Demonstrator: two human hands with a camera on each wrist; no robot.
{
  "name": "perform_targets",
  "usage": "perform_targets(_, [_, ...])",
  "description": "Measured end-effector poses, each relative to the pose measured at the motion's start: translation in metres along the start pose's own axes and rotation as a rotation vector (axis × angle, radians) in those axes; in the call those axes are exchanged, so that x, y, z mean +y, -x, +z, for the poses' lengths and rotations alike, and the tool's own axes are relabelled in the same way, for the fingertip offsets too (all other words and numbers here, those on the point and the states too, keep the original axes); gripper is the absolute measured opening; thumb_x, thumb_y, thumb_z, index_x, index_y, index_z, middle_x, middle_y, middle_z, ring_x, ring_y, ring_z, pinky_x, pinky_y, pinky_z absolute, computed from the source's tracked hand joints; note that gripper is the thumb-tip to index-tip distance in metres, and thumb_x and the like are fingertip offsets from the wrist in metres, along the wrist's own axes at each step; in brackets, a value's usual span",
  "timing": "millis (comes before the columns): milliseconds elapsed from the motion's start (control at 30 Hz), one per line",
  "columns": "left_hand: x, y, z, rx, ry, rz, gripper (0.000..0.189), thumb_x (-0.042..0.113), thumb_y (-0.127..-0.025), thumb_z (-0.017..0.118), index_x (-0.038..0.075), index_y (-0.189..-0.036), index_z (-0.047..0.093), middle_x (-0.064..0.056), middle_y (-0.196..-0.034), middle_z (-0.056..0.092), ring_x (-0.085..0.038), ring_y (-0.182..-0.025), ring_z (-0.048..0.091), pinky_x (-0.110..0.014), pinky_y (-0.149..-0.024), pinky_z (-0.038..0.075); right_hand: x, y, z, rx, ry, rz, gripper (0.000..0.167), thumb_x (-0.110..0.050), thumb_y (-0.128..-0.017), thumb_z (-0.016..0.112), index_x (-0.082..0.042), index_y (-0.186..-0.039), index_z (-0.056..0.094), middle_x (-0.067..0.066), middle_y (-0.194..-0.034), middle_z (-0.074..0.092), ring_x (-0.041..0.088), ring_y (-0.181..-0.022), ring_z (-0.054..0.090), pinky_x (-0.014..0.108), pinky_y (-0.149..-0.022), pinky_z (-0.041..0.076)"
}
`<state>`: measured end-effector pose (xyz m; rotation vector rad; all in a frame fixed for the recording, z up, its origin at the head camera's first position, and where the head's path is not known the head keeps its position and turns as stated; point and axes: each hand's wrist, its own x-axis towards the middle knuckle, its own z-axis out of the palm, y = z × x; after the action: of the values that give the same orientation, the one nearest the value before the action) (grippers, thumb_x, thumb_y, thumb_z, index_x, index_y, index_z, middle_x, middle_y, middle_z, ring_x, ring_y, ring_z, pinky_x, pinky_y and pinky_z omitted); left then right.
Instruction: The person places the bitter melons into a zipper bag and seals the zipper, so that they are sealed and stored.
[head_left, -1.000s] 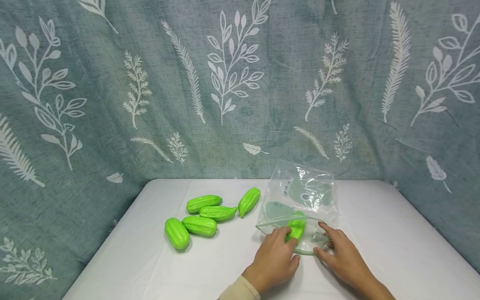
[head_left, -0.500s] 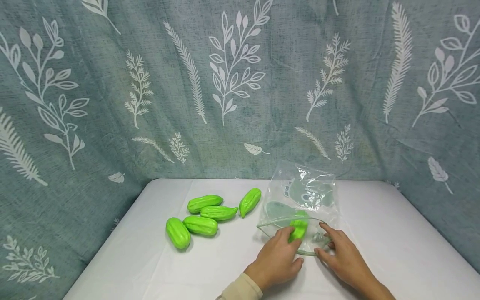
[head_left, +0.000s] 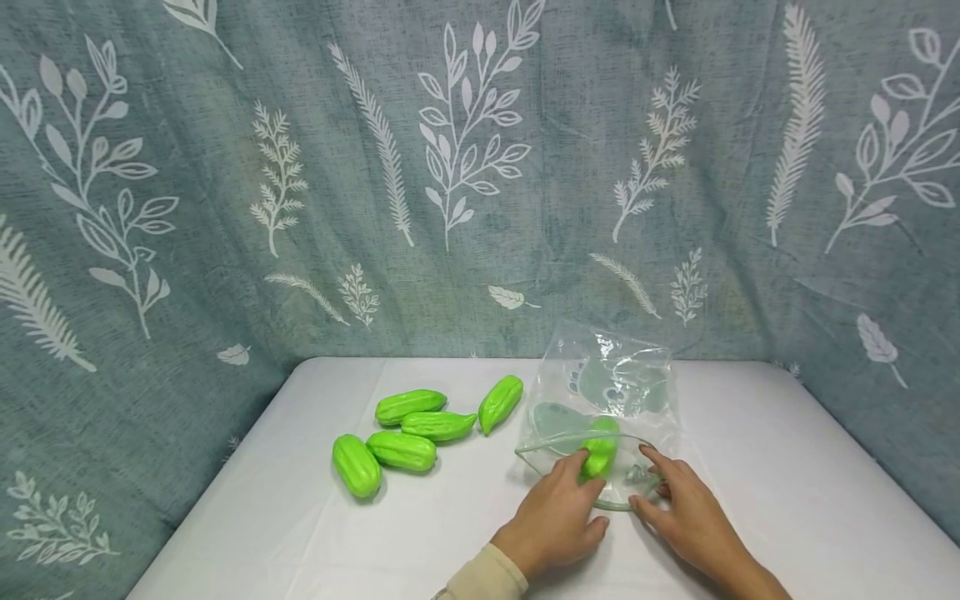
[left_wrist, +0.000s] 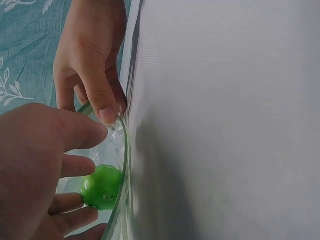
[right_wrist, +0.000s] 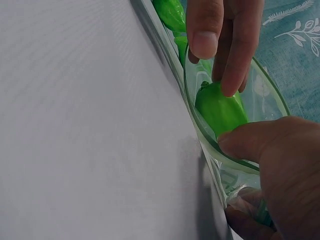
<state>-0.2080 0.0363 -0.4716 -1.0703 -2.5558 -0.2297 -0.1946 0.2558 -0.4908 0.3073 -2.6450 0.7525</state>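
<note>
We pinched the clear bag [head_left: 630, 387] by its rim with our right hand [head_left: 686, 504]; our left hand [head_left: 553, 517] had fingers loosely spread inside the rim, the green vegetable [head_left: 602, 450] at their tips.

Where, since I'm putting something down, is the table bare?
Bare: the table right of the bag and right hand; also front-left, between five loose green pieces and left hand. Crowded: at the bag's front, between both hands.
</note>
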Motion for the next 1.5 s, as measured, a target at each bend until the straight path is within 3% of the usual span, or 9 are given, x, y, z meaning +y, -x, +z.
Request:
perform_targets(167, [-0.002,-0.001,0.001,-0.003,0.003,-0.004,0.035,0.038,-0.090,0.070,0.017,-0.117,0.071,-0.019,-0.141,0.051,-0.026,-0.128,0.053,-0.031,-0.100,0.048,0.000,-0.001,0.001,-0.009,-0.010,0.007,0.077,-0.021,-0.081,0.084,-0.007,-0.147,0.046,0.012,-0.112,0.061,0.020,-0.091,0.061,0.047,-0.080,0.054])
perform_targets(333, [-0.003,0.000,0.000,-0.014,-0.001,-0.007,0.038,0.038,-0.090,0.069,0.018,-0.122,0.070,-0.018,-0.143,0.049,-0.026,-0.131,0.051,-0.030,-0.103,0.045,0.000,-0.001,0.002,-0.017,-0.009,0.015,0.077,-0.022,-0.082,0.084,-0.006,-0.147,0.046,0.011,-0.112,0.061,0.019,-0.091,0.060,0.047,-0.080,0.053])
perform_targets(700, [0.001,0.006,0.001,0.067,-0.045,0.068,0.034,0.040,-0.090,0.069,0.023,-0.119,0.073,-0.007,-0.136,0.055,-0.021,-0.128,0.051,-0.032,-0.098,0.048,0.001,0.000,0.002,0.004,-0.019,-0.009,0.076,-0.023,-0.081,0.085,-0.006,-0.146,0.048,0.011,-0.110,0.062,0.018,-0.089,0.061,0.046,-0.078,0.053])
perform_targets(1033, [0.004,0.007,0.005,0.021,-0.082,0.109,0.031,0.042,-0.090,0.068,0.025,-0.115,0.075,-0.004,-0.139,0.055,-0.020,-0.126,0.053,-0.030,-0.100,0.047,0.004,0.009,0.000,-0.030,0.012,0.032,0.075,-0.023,-0.081,0.084,-0.005,-0.145,0.048,0.009,-0.108,0.061,0.014,-0.083,0.053,0.039,-0.071,0.050])
perform_targets(1500, [0.001,0.002,0.001,0.019,-0.030,0.071,0.032,0.039,-0.091,0.069,0.024,-0.119,0.074,-0.010,-0.140,0.054,-0.021,-0.130,0.051,-0.029,-0.100,0.047,0.000,-0.001,0.002,0.008,-0.009,-0.013,0.075,-0.022,-0.080,0.085,-0.007,-0.145,0.049,0.010,-0.109,0.061,0.015,-0.085,0.057,0.042,-0.073,0.051])
